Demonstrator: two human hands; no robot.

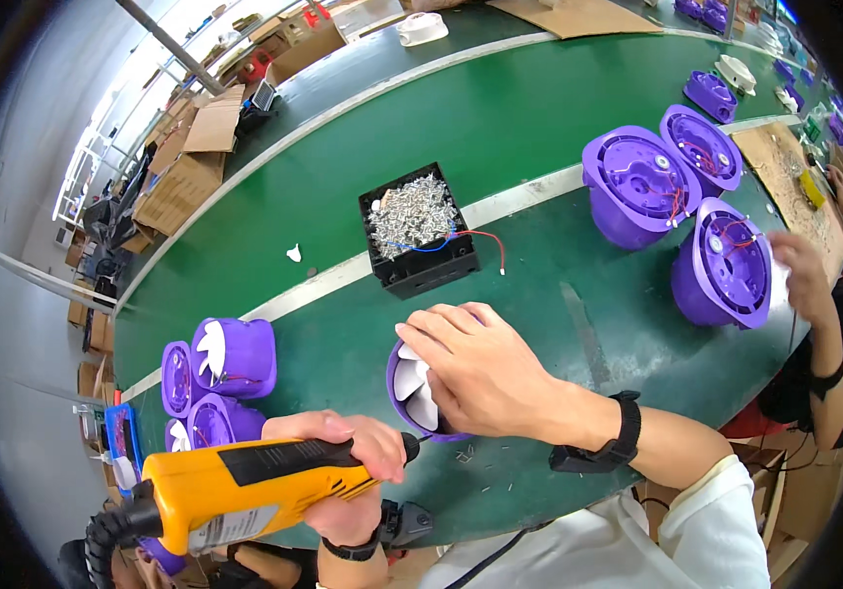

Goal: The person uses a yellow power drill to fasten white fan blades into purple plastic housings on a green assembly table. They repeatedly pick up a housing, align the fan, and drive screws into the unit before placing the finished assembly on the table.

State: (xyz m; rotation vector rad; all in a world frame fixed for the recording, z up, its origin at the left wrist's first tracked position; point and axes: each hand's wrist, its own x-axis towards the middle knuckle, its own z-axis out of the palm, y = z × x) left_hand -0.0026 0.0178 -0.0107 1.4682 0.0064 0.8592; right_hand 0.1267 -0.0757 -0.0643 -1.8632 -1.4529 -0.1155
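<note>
My left hand (363, 461) is wrapped round a yellow and black electric screwdriver (284, 485). Its dark tip points right, close to the near rim of a round purple housing (394, 378) on the bench. White fan blades (412, 378) show inside that housing. My right hand (475, 368) lies over the housing's top and right side, closed on it, with the fingers over the far rim and the thumb by the blades. What sits under the palm is hidden. Several small screws (466, 454) lie just right of the screwdriver tip.
A black box of screws (417, 231) stands beyond my hands, red and blue wires across it. Purple housings stand at left (235, 358) and right (637, 182). A co-worker's hand (802, 275) is at the right group. A white piece (294, 253) lies on the green bench.
</note>
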